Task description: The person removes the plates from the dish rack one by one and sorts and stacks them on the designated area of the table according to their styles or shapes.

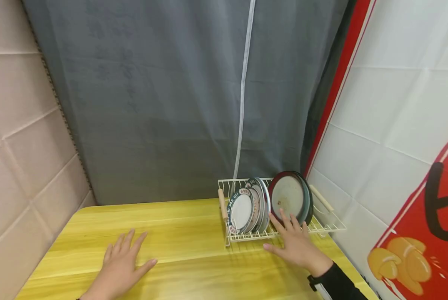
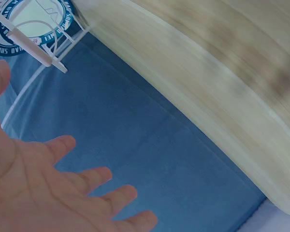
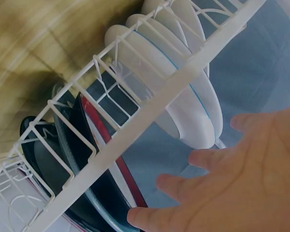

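My left hand is held over the left part of the wooden table, fingers spread, nothing in it. To the right, my right hand reaches in front of a white wire dish rack, its fingers spread and holding nothing. In the rack's left half stand several small plates with blue patterned rims, upright and side by side. Larger dark-rimmed plates, one edged in dark red, lean in the right half. The right wrist view shows the fingertips close to the white plates and the red-edged plate.
The rack stands at the back right of the yellow wooden table, with wooden handles at its ends. A grey curtain hangs behind. Pale tiled sheets line the left side, and a white and red printed sheet the right.
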A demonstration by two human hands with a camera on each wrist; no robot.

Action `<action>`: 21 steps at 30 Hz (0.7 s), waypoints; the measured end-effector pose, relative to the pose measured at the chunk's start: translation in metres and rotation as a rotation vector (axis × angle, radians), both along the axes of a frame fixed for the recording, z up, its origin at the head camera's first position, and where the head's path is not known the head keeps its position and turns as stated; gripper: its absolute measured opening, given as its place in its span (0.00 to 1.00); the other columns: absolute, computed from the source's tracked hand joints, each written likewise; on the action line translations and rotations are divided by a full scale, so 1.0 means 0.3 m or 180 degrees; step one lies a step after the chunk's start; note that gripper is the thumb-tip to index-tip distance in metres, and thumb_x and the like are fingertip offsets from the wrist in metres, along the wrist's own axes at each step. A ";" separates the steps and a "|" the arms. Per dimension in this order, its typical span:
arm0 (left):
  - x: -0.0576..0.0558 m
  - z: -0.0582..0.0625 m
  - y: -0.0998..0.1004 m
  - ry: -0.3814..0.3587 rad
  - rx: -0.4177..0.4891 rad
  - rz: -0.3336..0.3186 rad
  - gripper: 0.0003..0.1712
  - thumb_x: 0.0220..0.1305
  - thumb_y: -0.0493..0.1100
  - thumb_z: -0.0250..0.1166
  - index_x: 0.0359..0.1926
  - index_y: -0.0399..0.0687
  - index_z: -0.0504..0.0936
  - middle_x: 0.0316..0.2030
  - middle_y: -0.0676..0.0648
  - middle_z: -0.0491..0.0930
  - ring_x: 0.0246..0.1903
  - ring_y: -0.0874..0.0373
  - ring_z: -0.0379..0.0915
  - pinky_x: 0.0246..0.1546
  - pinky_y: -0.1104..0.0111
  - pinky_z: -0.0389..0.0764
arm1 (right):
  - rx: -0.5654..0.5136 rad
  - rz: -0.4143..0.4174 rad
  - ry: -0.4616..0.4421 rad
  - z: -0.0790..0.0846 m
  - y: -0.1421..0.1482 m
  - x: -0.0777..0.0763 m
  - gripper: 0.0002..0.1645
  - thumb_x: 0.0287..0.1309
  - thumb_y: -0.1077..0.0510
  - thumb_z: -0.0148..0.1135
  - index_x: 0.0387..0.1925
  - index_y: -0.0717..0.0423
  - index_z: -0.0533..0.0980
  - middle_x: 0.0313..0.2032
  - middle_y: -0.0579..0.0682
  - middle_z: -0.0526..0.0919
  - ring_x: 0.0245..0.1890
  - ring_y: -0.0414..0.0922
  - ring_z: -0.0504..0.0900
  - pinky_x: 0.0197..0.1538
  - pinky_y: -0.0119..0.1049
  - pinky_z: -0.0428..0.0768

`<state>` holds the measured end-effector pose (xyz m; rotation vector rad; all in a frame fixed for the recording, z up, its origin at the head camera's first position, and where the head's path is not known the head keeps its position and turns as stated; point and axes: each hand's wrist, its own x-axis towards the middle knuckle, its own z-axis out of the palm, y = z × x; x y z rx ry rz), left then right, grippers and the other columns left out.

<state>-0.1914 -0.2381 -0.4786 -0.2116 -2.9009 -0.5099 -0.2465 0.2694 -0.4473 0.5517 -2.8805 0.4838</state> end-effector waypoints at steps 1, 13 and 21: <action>-0.005 0.003 0.010 -0.0006 0.0024 -0.0032 0.52 0.77 0.70 0.69 0.85 0.42 0.69 0.83 0.18 0.61 0.79 0.08 0.57 0.71 0.11 0.59 | 0.0009 -0.0005 0.0046 -0.002 0.005 -0.002 0.59 0.72 0.23 0.66 0.92 0.40 0.56 0.87 0.78 0.54 0.81 0.91 0.55 0.71 1.00 0.49; -0.094 0.079 0.214 -0.0278 0.0259 -0.0413 0.51 0.78 0.66 0.70 0.88 0.45 0.66 0.87 0.23 0.56 0.84 0.16 0.53 0.82 0.18 0.54 | 0.0060 -0.0150 -0.0051 0.119 0.032 0.019 0.64 0.69 0.28 0.73 0.90 0.57 0.58 0.88 0.78 0.52 0.83 0.89 0.53 0.76 0.95 0.53; -0.160 0.086 0.373 -0.0176 0.0386 -0.0730 0.49 0.75 0.60 0.75 0.85 0.42 0.70 0.86 0.25 0.61 0.84 0.19 0.56 0.85 0.22 0.55 | 0.0039 -0.0280 0.0130 0.151 0.089 0.019 0.66 0.69 0.26 0.72 0.91 0.57 0.57 0.87 0.79 0.52 0.83 0.90 0.53 0.76 0.95 0.55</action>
